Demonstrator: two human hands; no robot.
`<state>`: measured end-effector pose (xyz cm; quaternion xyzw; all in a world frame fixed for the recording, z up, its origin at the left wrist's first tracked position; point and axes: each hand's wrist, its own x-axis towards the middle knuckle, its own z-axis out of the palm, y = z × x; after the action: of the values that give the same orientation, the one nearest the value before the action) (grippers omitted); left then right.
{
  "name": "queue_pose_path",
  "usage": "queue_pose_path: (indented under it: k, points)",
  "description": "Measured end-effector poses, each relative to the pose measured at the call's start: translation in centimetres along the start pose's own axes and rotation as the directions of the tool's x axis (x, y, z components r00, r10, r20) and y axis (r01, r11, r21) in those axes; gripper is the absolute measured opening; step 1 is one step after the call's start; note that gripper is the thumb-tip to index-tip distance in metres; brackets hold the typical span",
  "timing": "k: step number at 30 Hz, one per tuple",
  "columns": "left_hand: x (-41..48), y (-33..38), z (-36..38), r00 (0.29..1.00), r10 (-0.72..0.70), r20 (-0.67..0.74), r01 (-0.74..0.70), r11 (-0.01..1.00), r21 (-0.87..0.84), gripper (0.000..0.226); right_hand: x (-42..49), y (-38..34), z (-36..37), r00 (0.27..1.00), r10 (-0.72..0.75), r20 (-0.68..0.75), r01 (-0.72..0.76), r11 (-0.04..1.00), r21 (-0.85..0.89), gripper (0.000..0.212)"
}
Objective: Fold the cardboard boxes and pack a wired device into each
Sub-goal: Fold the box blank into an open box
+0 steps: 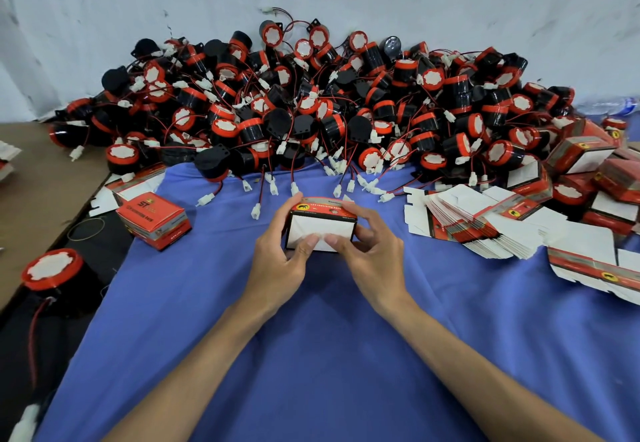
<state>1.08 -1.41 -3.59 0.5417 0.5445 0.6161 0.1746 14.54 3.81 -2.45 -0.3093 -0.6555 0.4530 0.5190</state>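
Both our hands grip one small cardboard box (322, 225): our left hand (277, 258) holds its left end, our right hand (372, 251) its right, thumbs pressing the white flaps on the side facing us. Its top is red and black with a yellow round emblem. Behind it, a big heap of black-and-red wired devices (311, 105) spills white connectors onto the blue cloth (311, 355) covering the tabletop. A folded box (154, 219) sits left; flat box blanks (485, 223) fan right.
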Motion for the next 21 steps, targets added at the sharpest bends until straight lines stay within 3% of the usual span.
queue_pose_path:
  k: [5,15,21]
  points:
    - [-0.15,0.21,-0.03,0.997,0.039,-0.069,-0.035,0.998,0.055,0.053,0.02,0.15,-0.21,0.998,-0.025,0.054,0.027,0.999,-0.045,0.05]
    - [-0.23,0.77,0.08,0.984,0.078,-0.161,-0.059,0.991,0.123,0.04,-0.48,0.56,0.44,0.98,-0.19,-0.062,0.17,0.956,-0.238,0.046]
    - [-0.22,0.31,0.15,0.979,0.061,-0.195,-0.039,0.993,0.112,0.036,-0.53,0.84,0.54,0.979,-0.192,-0.066,0.167,0.947,-0.273,0.041]
